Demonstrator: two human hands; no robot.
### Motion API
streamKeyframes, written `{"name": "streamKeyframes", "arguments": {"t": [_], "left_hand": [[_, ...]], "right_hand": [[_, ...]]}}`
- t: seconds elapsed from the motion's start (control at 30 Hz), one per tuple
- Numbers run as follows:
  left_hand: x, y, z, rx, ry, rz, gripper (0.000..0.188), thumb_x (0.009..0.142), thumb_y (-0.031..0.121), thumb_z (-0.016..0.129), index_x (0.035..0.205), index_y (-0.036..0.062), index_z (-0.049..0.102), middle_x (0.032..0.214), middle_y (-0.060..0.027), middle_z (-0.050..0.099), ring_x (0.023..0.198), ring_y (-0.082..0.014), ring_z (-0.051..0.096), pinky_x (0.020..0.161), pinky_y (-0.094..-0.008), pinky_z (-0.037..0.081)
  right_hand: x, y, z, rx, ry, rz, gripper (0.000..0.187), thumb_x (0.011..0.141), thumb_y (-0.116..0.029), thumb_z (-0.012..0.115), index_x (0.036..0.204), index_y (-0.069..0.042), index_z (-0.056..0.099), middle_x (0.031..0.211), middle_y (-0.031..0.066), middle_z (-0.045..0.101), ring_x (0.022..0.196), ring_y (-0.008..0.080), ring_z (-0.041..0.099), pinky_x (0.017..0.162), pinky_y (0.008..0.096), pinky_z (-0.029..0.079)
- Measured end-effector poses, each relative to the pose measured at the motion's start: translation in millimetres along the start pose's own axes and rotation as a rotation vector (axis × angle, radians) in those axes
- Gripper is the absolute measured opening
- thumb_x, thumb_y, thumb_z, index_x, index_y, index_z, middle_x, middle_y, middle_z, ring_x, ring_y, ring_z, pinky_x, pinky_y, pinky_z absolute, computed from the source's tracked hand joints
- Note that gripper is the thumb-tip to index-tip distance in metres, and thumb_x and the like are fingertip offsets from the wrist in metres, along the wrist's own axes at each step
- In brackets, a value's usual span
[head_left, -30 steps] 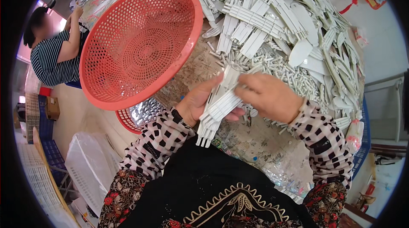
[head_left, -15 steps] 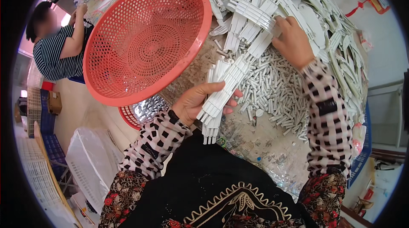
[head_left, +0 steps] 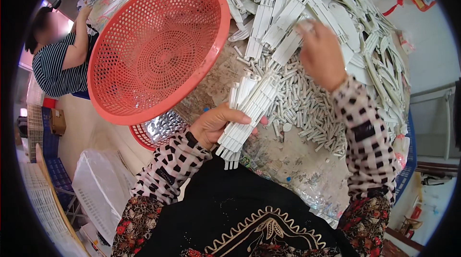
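Above the bench (head_left: pixel 307 168), the left hand (head_left: pixel 211 125) grasps white slatted strips (head_left: pixel 252 110); the right hand (head_left: pixel 322 60) is near loose ones.
At left, a large red basket (head_left: pixel 222 26) stands apart from both hands. The held strips lie under the left thumb (head_left: pixel 237 115), their long axis rising toward upper right. Loose strips (head_left: pixel 283 24) lie just left of the right fingers (head_left: pixel 306 29), also leaning to upper right; the right hand is the nearer one, and I see no obstacle between. Short white pegs (head_left: pixel 307 103) spread below this hand. Its fingers are blurred, so I cannot tell whether they hold something.
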State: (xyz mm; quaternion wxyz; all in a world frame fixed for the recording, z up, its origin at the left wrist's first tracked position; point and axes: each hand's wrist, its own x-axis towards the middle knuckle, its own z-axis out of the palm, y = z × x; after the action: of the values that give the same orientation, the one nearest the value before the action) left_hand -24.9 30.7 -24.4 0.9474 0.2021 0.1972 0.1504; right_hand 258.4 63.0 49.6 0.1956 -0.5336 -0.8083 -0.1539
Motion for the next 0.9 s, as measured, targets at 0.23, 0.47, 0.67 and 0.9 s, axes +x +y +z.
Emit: {"name": "streamKeyframes", "arguments": {"t": [0.23,0.47,0.67,0.9], "left_hand": [[-2.1,-0.3,-4.4,-0.025,-0.002,-0.015,0.059,0.081,0.009,0.068,0.133,-0.0034,0.041,0.116,-0.0200,0.062,0.091,-0.0258,0.068,0.077,-0.0355,0.061],[5.8,-7.1,-12.6,-0.202,-0.056,-0.039,0.063,0.086,0.012,0.065,0.139,-0.0026,0.035,0.124,-0.0217,0.057,0.101,-0.0289,0.066,0.087,-0.0403,0.057],[7.5,-10.2,-6.0,-0.056,0.003,0.129,0.052,0.086,0.010,0.067,0.131,-0.0047,0.046,0.120,-0.0178,0.061,0.102,-0.0287,0.065,0.090,-0.0423,0.055],[4.7,-19.5,-6.4,-0.096,0.056,0.099,0.052,0.080,0.001,0.069,0.129,-0.0010,0.051,0.116,-0.0145,0.063,0.105,-0.0238,0.064,0.094,-0.0362,0.051]], "right_hand": [[31.7,77.8,8.9,-0.400,-0.145,0.511,0.055,0.080,-0.025,0.064,0.129,-0.007,0.048,0.107,0.0207,0.062,0.100,0.0389,0.059,0.083,0.0480,0.049],[15.6,68.5,-13.7,-0.412,-0.235,0.517,0.057,0.078,-0.022,0.065,0.129,-0.006,0.048,0.106,0.0205,0.061,0.100,0.0397,0.059,0.085,0.0462,0.049],[-22.7,18.2,-25.5,0.507,-0.018,0.719,0.047,0.085,-0.009,0.062,0.129,-0.002,0.047,0.097,0.0169,0.065,0.076,0.0249,0.064,0.070,0.0335,0.053],[-95.8,-153.5,-7.8,1.542,-0.394,0.993,0.029,0.095,-0.015,0.057,0.115,0.001,0.043,0.096,0.0105,0.063,0.078,0.0191,0.064,0.064,0.0260,0.052]]}}
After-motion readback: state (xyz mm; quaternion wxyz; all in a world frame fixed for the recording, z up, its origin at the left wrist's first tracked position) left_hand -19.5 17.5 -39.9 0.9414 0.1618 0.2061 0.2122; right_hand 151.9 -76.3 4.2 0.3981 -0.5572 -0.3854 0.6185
